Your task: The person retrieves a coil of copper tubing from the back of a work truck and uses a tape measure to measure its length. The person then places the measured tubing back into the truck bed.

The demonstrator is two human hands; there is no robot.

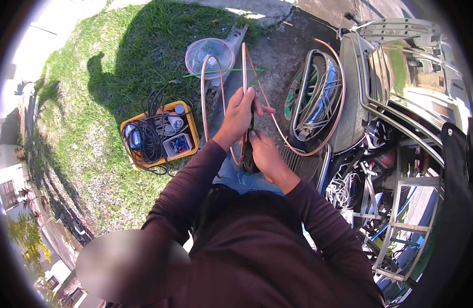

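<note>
A long copper tube (203, 95) bends in several loops in front of me. One loop stands to the left of my hands, and another sweeps right beside the wheel. My left hand (237, 117) is closed round an upright length of the tube, with some fingers stretched to the right. Just below it, my right hand (269, 158) is closed with its thumb up, on a dark, narrow handle-like thing (248, 149) between the hands. Its kind is mostly hidden. Beyond them, a thin green strip (228, 72) crosses behind the tube.
On the grass to the left stands a yellow crate (196, 134) with black cables, canisters and small blue and red parts. A round clear tub (191, 57) sits ahead. At right are a spoked wheel (293, 95), a vehicle (352, 102), tangled white cable (343, 191) and a ladder (416, 227).
</note>
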